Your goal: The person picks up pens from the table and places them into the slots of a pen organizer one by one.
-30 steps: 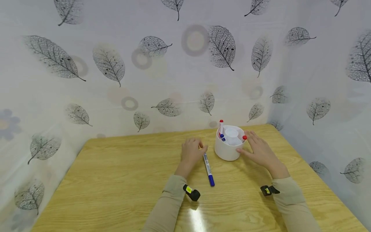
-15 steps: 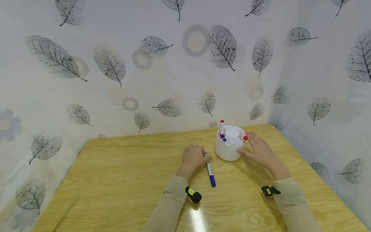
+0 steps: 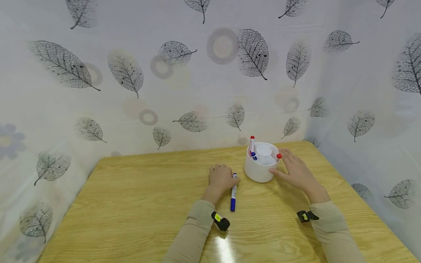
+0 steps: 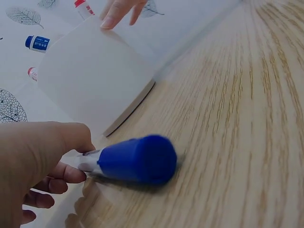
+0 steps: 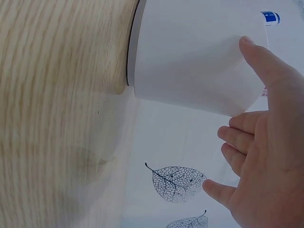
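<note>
A white marker with a blue cap [image 3: 233, 204] points its cap toward the person. My left hand [image 3: 222, 178] pinches its far end between thumb and fingers; the left wrist view shows the blue cap [image 4: 137, 160] large, just at or above the wood. To the right stands a round white pen holder [image 3: 258, 172], divided inside. It holds a tall red-capped marker [image 3: 251, 144], a blue-capped one [image 3: 254, 156] and another red cap [image 3: 279, 156]. My right hand [image 3: 297, 175] rests on the holder's right side, thumb on the wall, fingers extended.
The wooden table [image 3: 138, 204] reaches back to a pale curtain [image 3: 197, 87] printed with leaves, which also runs along both sides. Each wrist wears a small black camera [image 3: 221, 221] on a strap.
The left hand has moved slightly right and nearer and now pinches the blue-capped marker. The marker's capped end has swung left. The right hand and holder stay put.
</note>
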`<action>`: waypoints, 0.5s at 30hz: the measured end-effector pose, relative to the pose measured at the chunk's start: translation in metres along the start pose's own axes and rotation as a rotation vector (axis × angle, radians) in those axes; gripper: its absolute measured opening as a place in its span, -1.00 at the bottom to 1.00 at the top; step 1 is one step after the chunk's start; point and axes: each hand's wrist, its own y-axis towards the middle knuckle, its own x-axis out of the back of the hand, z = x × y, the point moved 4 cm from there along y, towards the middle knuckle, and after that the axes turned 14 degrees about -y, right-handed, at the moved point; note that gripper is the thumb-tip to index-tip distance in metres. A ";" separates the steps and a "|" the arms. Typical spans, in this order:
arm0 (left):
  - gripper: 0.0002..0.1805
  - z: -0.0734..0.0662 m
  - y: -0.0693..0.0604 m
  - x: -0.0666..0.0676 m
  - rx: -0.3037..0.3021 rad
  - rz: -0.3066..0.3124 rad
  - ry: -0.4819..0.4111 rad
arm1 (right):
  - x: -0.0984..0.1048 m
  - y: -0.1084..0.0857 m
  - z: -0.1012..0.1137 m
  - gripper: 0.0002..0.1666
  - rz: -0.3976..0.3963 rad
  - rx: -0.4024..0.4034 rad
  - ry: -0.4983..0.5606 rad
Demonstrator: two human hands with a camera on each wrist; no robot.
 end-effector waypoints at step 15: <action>-0.60 0.000 -0.001 0.020 0.002 -0.105 -0.035 | -0.002 -0.002 0.000 0.12 -0.017 0.007 0.011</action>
